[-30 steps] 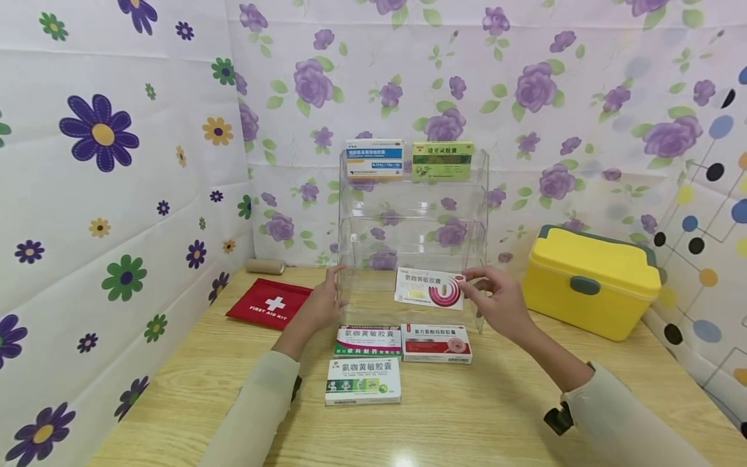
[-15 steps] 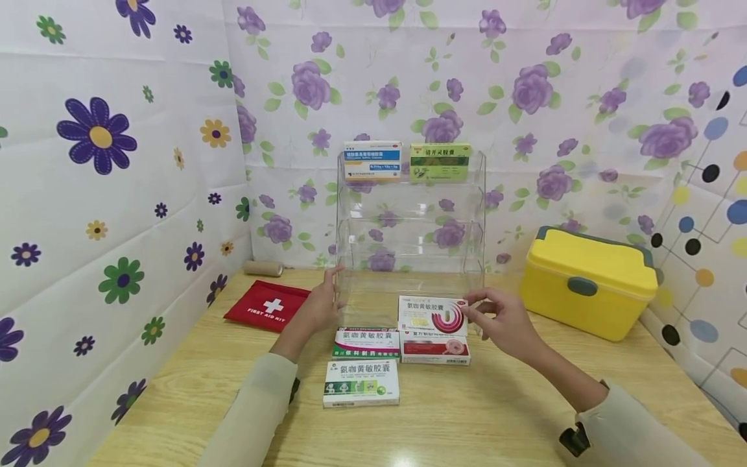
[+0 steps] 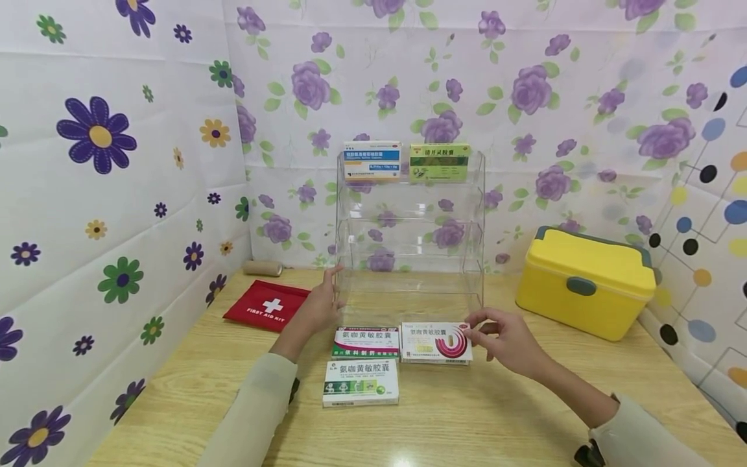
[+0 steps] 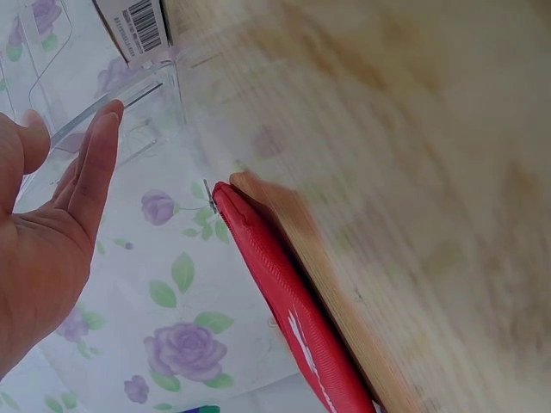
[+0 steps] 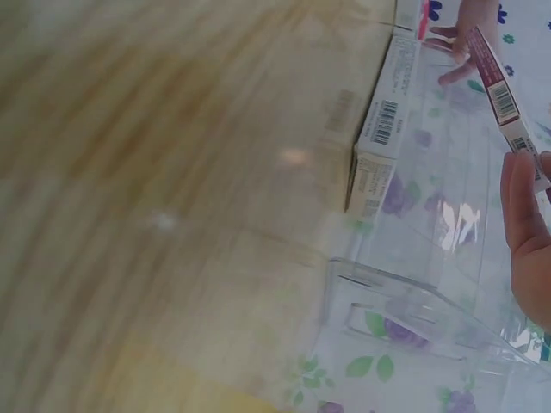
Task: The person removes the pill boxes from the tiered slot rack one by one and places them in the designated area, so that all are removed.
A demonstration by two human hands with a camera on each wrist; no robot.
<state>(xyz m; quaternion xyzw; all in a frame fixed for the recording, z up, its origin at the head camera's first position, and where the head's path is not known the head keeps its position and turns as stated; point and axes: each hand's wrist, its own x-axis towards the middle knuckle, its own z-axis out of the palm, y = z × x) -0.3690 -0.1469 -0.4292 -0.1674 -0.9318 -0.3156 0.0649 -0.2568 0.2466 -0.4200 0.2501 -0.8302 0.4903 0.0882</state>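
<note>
My right hand (image 3: 506, 342) pinches the right end of a white medicine box with pink rings (image 3: 436, 342). In the head view this box covers the red-and-white medicine box; the right wrist view shows the held box (image 5: 498, 90) raised above the lying box (image 5: 387, 107). At the left side of a clear tiered display rack (image 3: 408, 282), my left hand (image 3: 320, 310) holds the rack's edge between thumb and fingers. Left of the pink-ringed box lies a green-and-pink medicine box (image 3: 366, 342), with a white-and-green medicine box (image 3: 360, 383) in front of it.
On the rack's top tier stand a blue-and-white box (image 3: 371, 161) and a green box (image 3: 439, 162). A red first aid pouch (image 3: 267, 305) and a cardboard tube (image 3: 262, 268) lie left of the rack. At the right stands a yellow case (image 3: 586, 282).
My right hand has lowered the pink-ringed medicine box from in front of the rack's lower tier toward me, until it covers the red-and-white box. My left hand stays at the rack's side.
</note>
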